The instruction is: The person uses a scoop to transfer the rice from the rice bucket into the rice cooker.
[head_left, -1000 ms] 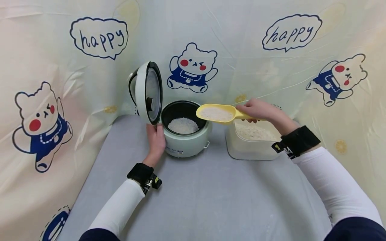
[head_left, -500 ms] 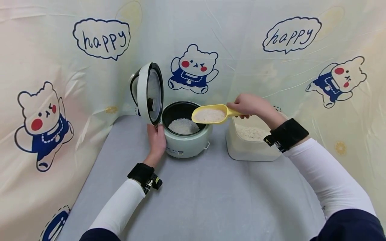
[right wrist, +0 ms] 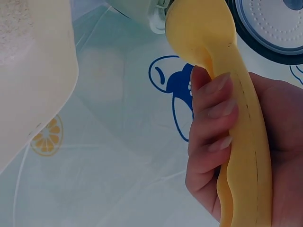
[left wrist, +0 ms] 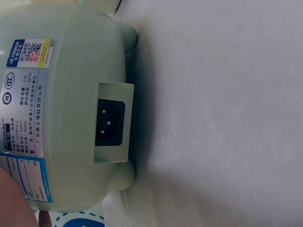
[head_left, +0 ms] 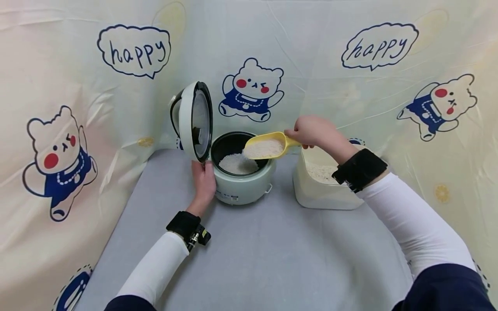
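My right hand (head_left: 315, 131) grips the handle of a yellow scoop (head_left: 286, 147), its fingers curled round it in the right wrist view. The scoop holds rice (head_left: 264, 148) and tilts left over the rim of a pale green rice cooker (head_left: 245, 190). Some grains fall from its tip onto the white rice (head_left: 237, 164) in the dark inner pot. Against the cooker's left side, below the raised lid (head_left: 190, 121), rests my left hand (head_left: 203, 183). Part of that hand (left wrist: 12, 201) shows beside the cooker's labels; the lid hides its fingertips in the head view.
A whitish open container (head_left: 324, 194) of rice stands right of the cooker, under my right forearm. The cooker's power socket (left wrist: 110, 123) faces the left wrist camera. A grey cloth (head_left: 272, 250) covers the table, with a printed curtain (head_left: 311, 52) behind.
My right hand has moved left with the scoop, bringing it further over the pot and tilting it so that rice starts to fall. The left hand stays at the cooker's side.
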`<state>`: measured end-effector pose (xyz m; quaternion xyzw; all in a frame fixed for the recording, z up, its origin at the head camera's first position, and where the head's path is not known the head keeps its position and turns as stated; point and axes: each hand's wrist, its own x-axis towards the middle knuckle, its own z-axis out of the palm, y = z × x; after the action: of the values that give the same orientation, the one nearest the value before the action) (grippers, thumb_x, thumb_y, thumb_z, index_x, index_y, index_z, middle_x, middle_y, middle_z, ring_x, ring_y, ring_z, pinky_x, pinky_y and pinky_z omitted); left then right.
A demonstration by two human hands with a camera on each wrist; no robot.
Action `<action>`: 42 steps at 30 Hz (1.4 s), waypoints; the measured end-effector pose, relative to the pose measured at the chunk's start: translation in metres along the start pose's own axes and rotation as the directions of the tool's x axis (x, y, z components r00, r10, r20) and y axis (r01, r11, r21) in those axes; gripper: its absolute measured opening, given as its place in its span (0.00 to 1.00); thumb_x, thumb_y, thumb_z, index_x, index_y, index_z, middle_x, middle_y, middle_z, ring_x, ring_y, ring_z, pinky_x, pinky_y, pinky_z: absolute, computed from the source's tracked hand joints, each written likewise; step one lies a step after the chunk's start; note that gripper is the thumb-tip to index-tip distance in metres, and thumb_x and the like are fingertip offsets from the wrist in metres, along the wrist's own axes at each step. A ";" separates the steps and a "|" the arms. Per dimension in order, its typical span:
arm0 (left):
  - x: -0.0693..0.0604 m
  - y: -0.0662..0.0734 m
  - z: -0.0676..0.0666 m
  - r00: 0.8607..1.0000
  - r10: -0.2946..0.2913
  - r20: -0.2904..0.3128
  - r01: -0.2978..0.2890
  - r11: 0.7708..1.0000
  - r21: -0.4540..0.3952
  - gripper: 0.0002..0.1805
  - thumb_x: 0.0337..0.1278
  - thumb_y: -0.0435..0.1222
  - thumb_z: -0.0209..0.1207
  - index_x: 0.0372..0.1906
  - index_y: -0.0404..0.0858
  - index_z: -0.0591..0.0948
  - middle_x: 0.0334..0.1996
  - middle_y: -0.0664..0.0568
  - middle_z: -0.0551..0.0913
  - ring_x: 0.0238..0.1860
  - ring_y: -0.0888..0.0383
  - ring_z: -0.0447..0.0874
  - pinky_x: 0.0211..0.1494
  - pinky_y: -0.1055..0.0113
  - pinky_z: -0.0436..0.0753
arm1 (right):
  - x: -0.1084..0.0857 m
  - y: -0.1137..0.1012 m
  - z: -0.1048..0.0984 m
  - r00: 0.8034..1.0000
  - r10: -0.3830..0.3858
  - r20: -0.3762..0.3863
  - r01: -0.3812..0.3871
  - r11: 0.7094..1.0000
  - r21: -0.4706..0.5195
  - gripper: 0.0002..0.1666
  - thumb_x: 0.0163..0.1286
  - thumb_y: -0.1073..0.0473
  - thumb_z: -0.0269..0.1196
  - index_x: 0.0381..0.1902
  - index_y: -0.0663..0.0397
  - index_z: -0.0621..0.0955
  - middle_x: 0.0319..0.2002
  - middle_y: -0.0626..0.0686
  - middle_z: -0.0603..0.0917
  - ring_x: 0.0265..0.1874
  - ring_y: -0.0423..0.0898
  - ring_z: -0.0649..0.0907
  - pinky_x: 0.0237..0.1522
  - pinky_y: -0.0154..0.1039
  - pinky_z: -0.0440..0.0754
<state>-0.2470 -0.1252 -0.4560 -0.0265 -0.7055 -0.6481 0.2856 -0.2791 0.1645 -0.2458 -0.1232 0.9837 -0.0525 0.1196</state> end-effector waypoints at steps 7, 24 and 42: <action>0.001 -0.017 0.001 1.000 0.012 -0.007 -0.012 1.000 0.025 0.32 0.69 0.29 0.46 0.78 0.39 0.65 0.73 0.47 0.71 0.73 0.55 0.66 0.78 0.57 0.60 | -0.003 -0.010 -0.001 0.998 0.006 -0.064 -0.010 0.997 -0.073 0.30 0.80 0.43 0.52 0.25 0.55 0.84 0.21 0.54 0.83 0.26 0.52 0.81 0.28 0.41 0.72; -0.007 0.019 0.000 1.000 -0.025 -0.006 0.025 1.000 0.005 0.30 0.69 0.25 0.44 0.75 0.28 0.66 0.72 0.35 0.70 0.72 0.45 0.66 0.77 0.56 0.61 | -0.003 -0.022 0.000 0.979 -0.027 -0.201 0.000 0.991 -0.136 0.32 0.79 0.43 0.51 0.13 0.49 0.67 0.15 0.46 0.61 0.18 0.47 0.69 0.20 0.38 0.58; 0.002 -0.010 -0.002 1.000 -0.015 0.013 0.016 1.000 -0.010 0.30 0.71 0.27 0.45 0.76 0.36 0.67 0.72 0.44 0.72 0.71 0.53 0.68 0.77 0.56 0.62 | -0.002 -0.029 0.004 0.960 -0.038 -0.278 -0.016 0.981 -0.192 0.33 0.80 0.41 0.51 0.15 0.51 0.68 0.16 0.48 0.61 0.20 0.50 0.71 0.21 0.39 0.60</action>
<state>-0.2518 -0.1290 -0.4641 -0.0268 -0.7042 -0.6537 0.2757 -0.2695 0.1369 -0.2453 -0.1310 0.9905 0.0253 -0.0337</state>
